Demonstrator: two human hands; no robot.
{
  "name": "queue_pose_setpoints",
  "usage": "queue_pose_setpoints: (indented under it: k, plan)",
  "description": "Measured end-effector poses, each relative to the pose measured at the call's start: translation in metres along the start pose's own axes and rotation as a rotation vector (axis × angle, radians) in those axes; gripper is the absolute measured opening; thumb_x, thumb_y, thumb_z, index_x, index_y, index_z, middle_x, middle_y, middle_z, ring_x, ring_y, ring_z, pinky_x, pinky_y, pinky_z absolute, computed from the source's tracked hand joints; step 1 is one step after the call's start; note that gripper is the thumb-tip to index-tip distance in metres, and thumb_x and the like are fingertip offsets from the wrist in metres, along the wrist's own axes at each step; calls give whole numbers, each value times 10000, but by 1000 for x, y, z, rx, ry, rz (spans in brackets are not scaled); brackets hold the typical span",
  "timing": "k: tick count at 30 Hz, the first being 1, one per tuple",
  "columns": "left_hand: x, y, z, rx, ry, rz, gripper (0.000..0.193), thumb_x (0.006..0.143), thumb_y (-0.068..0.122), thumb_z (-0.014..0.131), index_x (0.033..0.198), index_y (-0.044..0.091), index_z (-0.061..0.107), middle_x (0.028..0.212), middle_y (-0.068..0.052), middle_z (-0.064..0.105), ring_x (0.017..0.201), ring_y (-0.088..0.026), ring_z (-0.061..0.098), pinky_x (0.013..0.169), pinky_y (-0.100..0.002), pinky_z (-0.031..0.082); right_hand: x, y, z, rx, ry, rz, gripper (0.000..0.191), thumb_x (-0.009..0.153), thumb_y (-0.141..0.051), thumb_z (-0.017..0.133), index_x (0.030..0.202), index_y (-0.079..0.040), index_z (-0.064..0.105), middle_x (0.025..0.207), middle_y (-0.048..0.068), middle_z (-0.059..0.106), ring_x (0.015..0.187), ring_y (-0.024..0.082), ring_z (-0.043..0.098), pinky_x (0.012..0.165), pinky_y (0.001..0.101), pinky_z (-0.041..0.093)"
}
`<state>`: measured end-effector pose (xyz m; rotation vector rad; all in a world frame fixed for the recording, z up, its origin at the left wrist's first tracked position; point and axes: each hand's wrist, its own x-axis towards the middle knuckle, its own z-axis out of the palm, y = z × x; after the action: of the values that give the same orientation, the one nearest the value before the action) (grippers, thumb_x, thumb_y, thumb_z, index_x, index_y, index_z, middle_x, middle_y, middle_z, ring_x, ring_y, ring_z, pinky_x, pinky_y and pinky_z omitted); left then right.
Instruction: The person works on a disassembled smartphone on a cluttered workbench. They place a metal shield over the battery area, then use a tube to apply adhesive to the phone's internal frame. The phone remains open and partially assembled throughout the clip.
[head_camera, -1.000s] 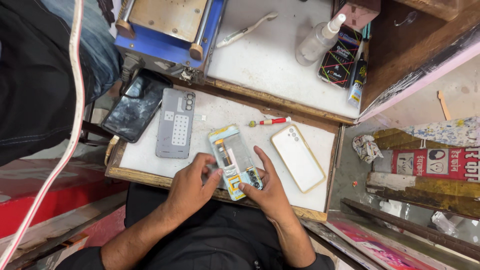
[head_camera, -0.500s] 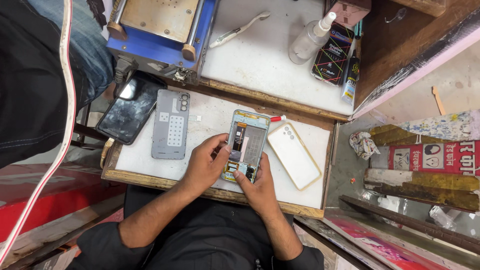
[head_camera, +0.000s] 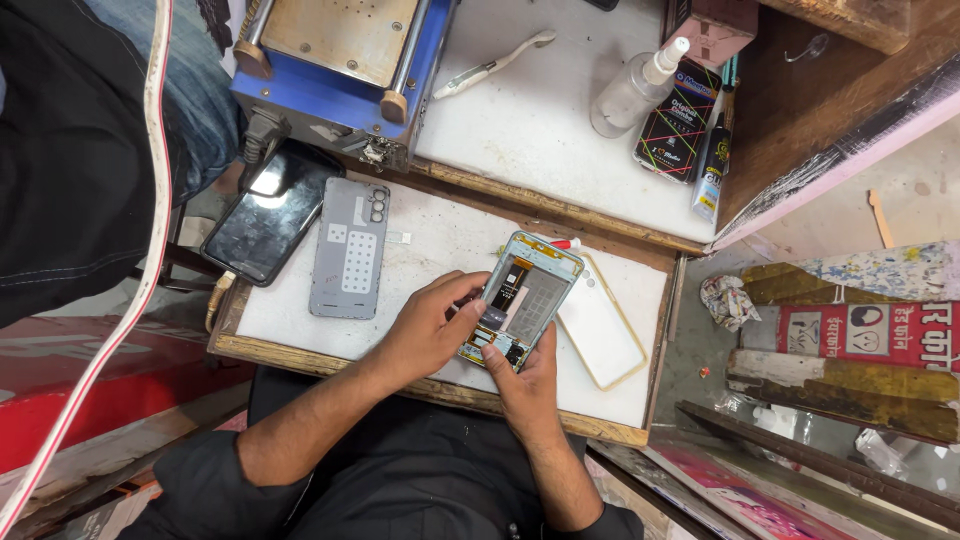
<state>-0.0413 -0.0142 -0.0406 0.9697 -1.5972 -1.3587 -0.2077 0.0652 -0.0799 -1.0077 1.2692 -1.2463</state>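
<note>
We are sitting at a white work board (head_camera: 440, 250) with a blue-framed machine (head_camera: 330, 60) behind it, and a grey back cover (head_camera: 348, 248) and a white-and-gold panel (head_camera: 603, 330) are lying apart on either side, likely to keep the middle free. We are cradling an opened phone (head_camera: 522, 298) just above the board, internals up, our right hand (head_camera: 525, 385) gripping its lower end from beneath. Our left hand (head_camera: 430, 325) is curling onto its left edge, fingertips pressing among the small parts.
</note>
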Motion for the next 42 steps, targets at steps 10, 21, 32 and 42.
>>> queue_pose_setpoints:
  k: [10, 21, 32, 42]
  plan:
    - [9, -11, 5, -79, -96, -63, 268, 1069, 171, 533, 1243, 5, 650, 1058, -133, 716, 918, -175, 688, 781, -300, 555, -6, 6, -5, -32, 37, -23, 672, 942, -53, 690, 1493, -13, 307, 1323, 161, 595, 1208, 216, 633, 1022, 373, 558]
    - [3, -13, 11, 46, 41, 9, 232, 1056, 157, 543, 1155, 3, 686, 969, -130, 715, 835, -222, 719, 729, -329, 557, -7, 12, -4, -128, 13, -107, 701, 955, -69, 703, 1518, -1, 292, 1374, 157, 560, 1255, 206, 594, 1067, 355, 514]
    - [1, -9, -9, -96, -200, 152, 415, 1056, 129, 485, 1412, -81, 528, 1260, -228, 651, 1161, -301, 663, 950, -376, 536, -9, 5, 4, -114, 104, -104, 699, 941, -85, 705, 1505, 4, 301, 1367, 163, 578, 1255, 214, 609, 1061, 362, 521]
    - [9, -5, 15, 118, 53, -179, 304, 1085, 300, 537, 1007, 38, 669, 762, -127, 696, 694, -224, 708, 654, -348, 534, -9, 3, 12, -193, 79, -129, 658, 958, -66, 688, 1484, 8, 298, 1342, 151, 587, 1220, 203, 627, 1024, 344, 544]
